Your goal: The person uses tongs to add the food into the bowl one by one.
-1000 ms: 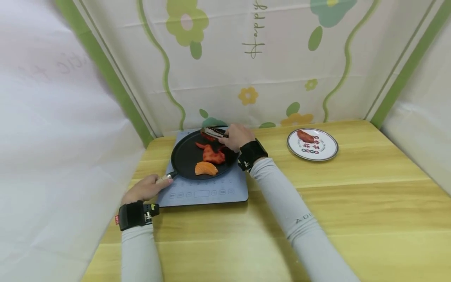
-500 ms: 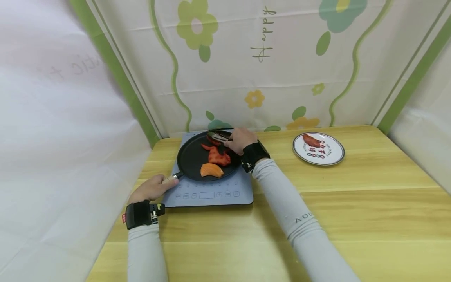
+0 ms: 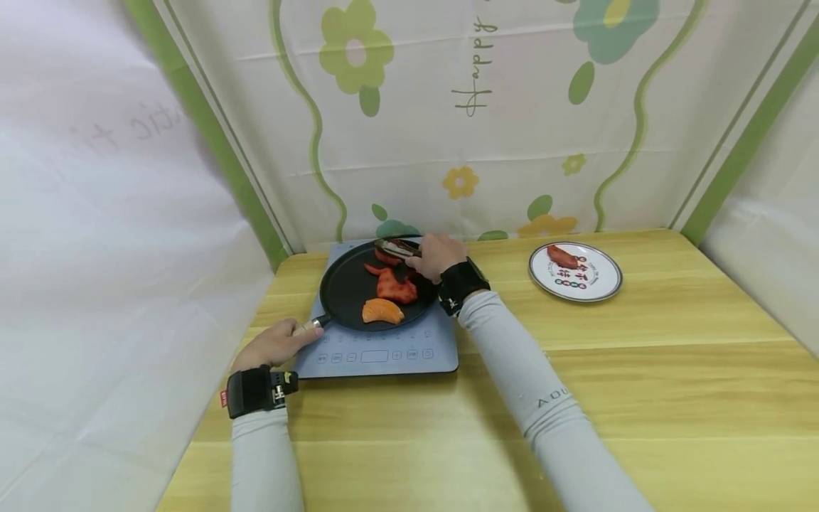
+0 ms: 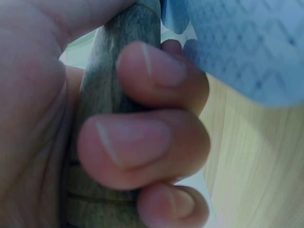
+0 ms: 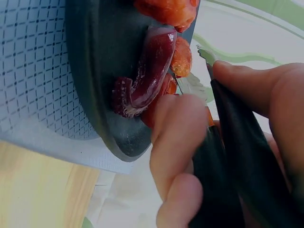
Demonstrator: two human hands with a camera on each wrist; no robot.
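Observation:
My left hand [image 3: 271, 345] grips the wooden handle [image 4: 109, 61] of a black flat frying pan [image 3: 345, 291]. Over the pan's far right side, my right hand [image 3: 440, 256] holds black-handled tongs [image 5: 247, 137]. Their metal ends [image 3: 398, 247] are at a reddish piece of food [image 3: 387, 258] near the back rim; whether they pinch it cannot be told. A red chicken wing [image 3: 395, 286] lies mid-pan, with an orange salmon slice [image 3: 382, 311] nearer the front. The right wrist view also shows a purple octopus tentacle [image 5: 154, 61] in the pan.
Beneath the pan is a pale blue induction cooker [image 3: 374, 366] on a wooden table [image 3: 576, 398]. A white plate [image 3: 598, 281] with one red piece of meat [image 3: 563, 257] stands at the right. Printed cloth walls [image 3: 397, 142] enclose the back and sides.
The head view has shifted slightly, so the scene sits a little further right and lower. Both hands keep their grips, and the food in the pan shows no clear movement.

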